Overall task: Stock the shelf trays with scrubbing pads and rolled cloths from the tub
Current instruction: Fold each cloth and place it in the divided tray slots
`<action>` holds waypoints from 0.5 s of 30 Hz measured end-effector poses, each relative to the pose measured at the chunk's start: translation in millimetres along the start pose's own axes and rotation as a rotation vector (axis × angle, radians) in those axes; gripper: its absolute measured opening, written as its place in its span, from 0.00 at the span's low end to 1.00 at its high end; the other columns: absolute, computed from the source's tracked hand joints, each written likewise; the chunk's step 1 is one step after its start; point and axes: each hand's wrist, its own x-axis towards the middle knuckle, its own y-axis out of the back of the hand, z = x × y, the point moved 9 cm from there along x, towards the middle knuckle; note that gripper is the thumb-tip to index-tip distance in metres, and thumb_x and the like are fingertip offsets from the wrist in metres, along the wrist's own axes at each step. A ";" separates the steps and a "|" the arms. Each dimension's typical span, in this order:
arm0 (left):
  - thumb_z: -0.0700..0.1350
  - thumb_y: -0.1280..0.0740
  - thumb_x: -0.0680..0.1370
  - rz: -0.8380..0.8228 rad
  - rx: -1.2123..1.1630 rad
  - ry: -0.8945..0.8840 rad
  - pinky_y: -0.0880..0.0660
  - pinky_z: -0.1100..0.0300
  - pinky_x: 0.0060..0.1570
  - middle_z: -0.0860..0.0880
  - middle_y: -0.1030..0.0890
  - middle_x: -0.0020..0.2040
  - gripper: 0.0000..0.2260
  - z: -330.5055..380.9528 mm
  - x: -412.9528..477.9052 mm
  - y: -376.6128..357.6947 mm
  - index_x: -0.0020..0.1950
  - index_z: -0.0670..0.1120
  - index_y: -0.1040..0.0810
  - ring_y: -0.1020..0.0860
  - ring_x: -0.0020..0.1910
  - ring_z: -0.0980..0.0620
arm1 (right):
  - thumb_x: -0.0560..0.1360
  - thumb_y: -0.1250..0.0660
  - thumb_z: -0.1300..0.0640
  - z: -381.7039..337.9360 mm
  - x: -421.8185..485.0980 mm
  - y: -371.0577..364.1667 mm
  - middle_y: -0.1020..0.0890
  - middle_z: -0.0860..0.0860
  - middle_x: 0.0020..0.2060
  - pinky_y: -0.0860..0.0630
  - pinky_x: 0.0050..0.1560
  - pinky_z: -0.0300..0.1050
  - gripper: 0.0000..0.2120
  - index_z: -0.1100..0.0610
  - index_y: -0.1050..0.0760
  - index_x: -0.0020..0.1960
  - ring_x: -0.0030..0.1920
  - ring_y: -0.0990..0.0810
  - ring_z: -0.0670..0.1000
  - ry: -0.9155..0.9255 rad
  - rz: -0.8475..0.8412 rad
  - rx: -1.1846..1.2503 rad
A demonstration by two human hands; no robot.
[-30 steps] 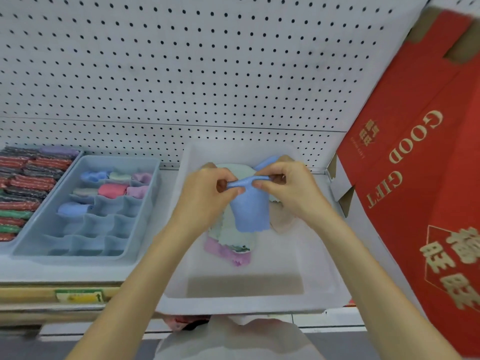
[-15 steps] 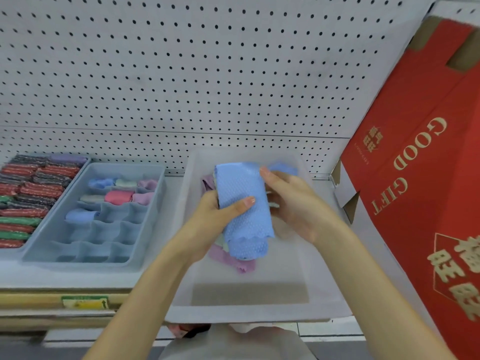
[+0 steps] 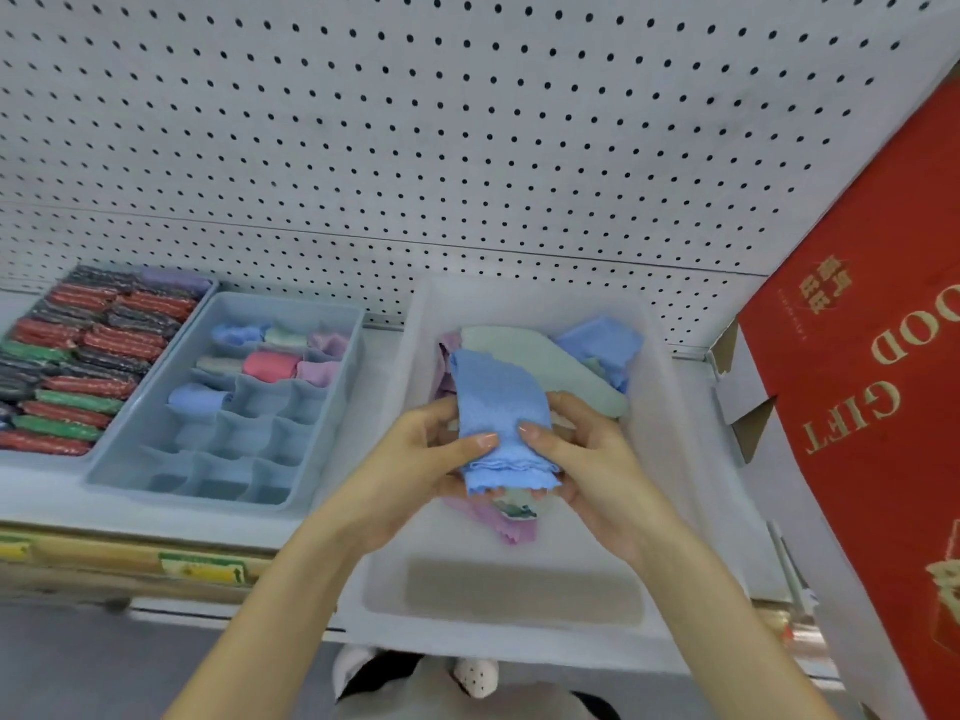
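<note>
Gripped 1 blue cloth (image 3: 498,407) over the tub (image 3: 519,605) with 2 hands, left hand (image 3: 415,459) and right hand (image 3: 587,459) each curled round its near end, thumbs on top, long axis pointing away from the body. Counted 7 rolled cloths (image 3: 270,366) in the divided tray (image 3: 192,498), off to the left and nearer the left hand, with the scrubbing pads (image 3: 78,356) packed beyond it.

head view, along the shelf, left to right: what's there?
Scrubbing pads → grey divided tray with rolled cloths → clear tub → red gift box. Left hand and right hand hold the blue cloth over the tub, so they are not ordered.
</note>
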 end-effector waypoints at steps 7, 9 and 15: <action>0.30 0.40 0.74 -0.004 -0.200 -0.037 0.23 0.64 0.35 0.45 0.17 0.38 0.16 14.9 -2.6 19.0 0.35 0.44 0.17 0.19 0.35 0.52 | 0.71 0.40 0.73 -16.1 7.2 -16.1 0.17 0.52 0.35 0.25 0.36 0.35 0.18 0.58 0.17 0.34 0.37 0.19 0.47 0.043 -0.111 0.133; 0.37 0.42 0.73 0.001 -0.142 -0.037 0.25 0.64 0.33 0.47 0.20 0.36 0.12 19.3 -2.5 23.1 0.34 0.44 0.21 0.21 0.35 0.52 | 0.70 0.45 0.71 -25.1 11.6 -18.4 0.23 0.51 0.29 0.30 0.32 0.33 0.19 0.59 0.21 0.29 0.32 0.24 0.47 0.078 -0.071 0.030; 0.42 0.33 0.71 0.160 0.138 -0.186 0.26 0.56 0.38 0.49 0.21 0.44 0.04 35.8 2.6 59.5 0.43 0.50 0.25 0.21 0.40 0.50 | 0.68 0.30 0.69 -36.2 29.5 -50.2 0.22 0.43 0.34 0.26 0.38 0.37 0.12 0.54 0.25 0.40 0.38 0.23 0.44 0.232 -0.052 -0.377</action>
